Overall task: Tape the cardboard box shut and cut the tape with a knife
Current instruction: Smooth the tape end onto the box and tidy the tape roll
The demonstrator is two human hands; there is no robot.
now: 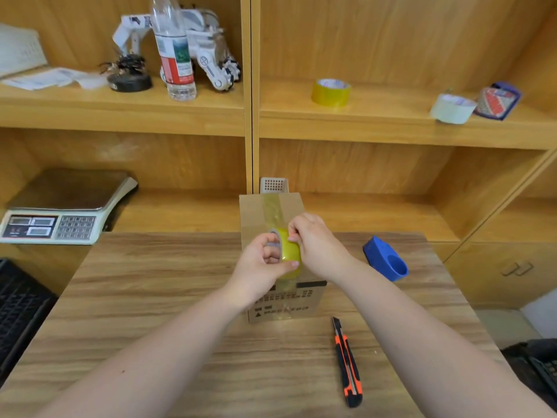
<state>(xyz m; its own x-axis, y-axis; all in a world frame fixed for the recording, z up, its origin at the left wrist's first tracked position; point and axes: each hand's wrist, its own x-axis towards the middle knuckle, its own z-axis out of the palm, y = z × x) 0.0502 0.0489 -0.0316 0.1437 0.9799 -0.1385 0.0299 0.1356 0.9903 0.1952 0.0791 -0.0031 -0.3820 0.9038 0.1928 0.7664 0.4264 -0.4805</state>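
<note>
A small cardboard box (256, 212) stands on the wooden table (150, 297), with a strip of yellowish clear tape (272, 211) running along the middle of its top. Above the box's near edge both hands hold a yellow tape roll (290, 248). My left hand (262, 267) grips the roll through its core. My right hand (316, 244) pinches the roll's upper right side. An orange and black utility knife (348, 363) lies on the table to the right of the box, untouched, blade end pointing away from me.
A blue tape dispenser (385, 262) sits right of the box. A weighing scale (60, 212) stands at the left. The shelf above holds a water bottle (174, 52), a yellow tape roll (331, 92), a white tape roll (452, 108) and a robot toy (211, 49).
</note>
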